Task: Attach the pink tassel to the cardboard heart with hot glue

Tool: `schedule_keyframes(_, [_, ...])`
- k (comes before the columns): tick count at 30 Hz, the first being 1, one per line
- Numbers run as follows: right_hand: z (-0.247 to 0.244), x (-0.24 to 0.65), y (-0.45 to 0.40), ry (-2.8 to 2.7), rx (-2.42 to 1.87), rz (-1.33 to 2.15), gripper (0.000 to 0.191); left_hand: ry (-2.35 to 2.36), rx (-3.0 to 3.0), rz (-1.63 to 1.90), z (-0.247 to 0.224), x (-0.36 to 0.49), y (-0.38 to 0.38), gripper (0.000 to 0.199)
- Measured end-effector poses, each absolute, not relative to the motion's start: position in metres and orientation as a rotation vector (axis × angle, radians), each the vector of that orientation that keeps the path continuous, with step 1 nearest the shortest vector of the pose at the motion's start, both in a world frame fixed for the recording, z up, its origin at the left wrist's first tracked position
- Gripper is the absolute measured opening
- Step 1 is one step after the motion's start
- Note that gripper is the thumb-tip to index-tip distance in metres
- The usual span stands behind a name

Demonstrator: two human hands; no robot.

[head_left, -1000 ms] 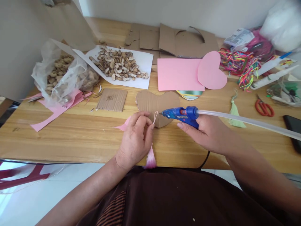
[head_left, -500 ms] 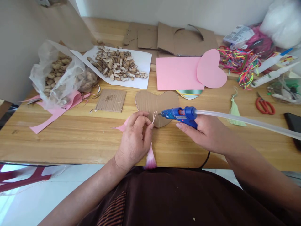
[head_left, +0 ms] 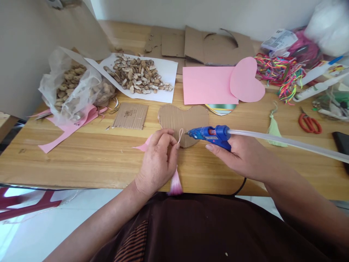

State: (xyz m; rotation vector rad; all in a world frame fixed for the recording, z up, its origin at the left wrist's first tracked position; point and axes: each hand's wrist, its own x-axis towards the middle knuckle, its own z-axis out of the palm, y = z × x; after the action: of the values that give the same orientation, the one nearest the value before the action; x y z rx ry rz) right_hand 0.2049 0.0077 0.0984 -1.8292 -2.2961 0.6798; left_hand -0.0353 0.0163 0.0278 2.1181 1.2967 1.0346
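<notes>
My left hand [head_left: 159, 160] pinches the cord of a pink-and-white tassel [head_left: 176, 182]. The cord's loop stands up past my fingertips, and the tassel hangs below them near the table's front edge. In my right hand [head_left: 245, 156] is a blue glue gun [head_left: 209, 134], gripped by its handle, with a long clear glue stick [head_left: 286, 142] sticking out of the back. Its nozzle points left, a short gap from the cord loop. Beneath both lies a heart-shaped piece of cardboard [head_left: 182, 116], its lower left side partly hidden by my left hand.
Peanut shells [head_left: 141, 74] lie on white paper beside a plastic bag of peanuts [head_left: 68, 87]. Pink paper [head_left: 208, 85] and a pink paper heart [head_left: 247, 80] sit behind the cardboard. A green tassel [head_left: 273, 129], red-handled scissors [head_left: 310, 122] and colourful cords [head_left: 280, 72] are at right.
The whole view has shifted slightly, so everything appears a little further right. Both hands keep the same grips, and the glue gun's nozzle stays close to the cord loop.
</notes>
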Motion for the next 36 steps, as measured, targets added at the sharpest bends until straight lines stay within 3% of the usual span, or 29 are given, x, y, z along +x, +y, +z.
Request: schedule_keyframes(36, [0.106, 0.213, -0.003, -2.257, -1.88, 0.724, 0.047, 1.235, 2.128, 1.097, 0.024, -0.035, 0.018, 0.012])
